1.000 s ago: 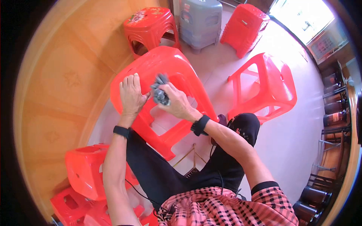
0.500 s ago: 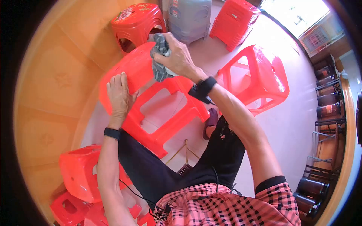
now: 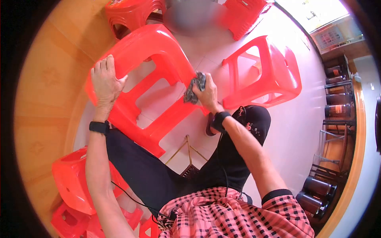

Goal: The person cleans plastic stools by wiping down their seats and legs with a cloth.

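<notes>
A red plastic stool (image 3: 155,44) is tipped on its side before my knees, its legs pointing toward me. My left hand (image 3: 105,82) grips the stool at the seat's left edge, thumb apart from the fingers. Bunched in my right hand (image 3: 208,93) is a grey patterned cloth (image 3: 193,89), pressed against the right-hand side of the stool by a leg. The palm side of both hands is hidden.
Another red stool (image 3: 279,71) lies to the right. Further red stools (image 3: 69,180) are piled at lower left. Behind stand a red stool (image 3: 135,16), a blurred grey stack (image 3: 192,16) and a red stack (image 3: 244,18). A wooden panel wall (image 3: 51,99) borders the left.
My right hand has brought the cloth from the seat's top down and right to the stool's side. The stool has turned a little, its seat underside now showing; my left hand moved left with it.
</notes>
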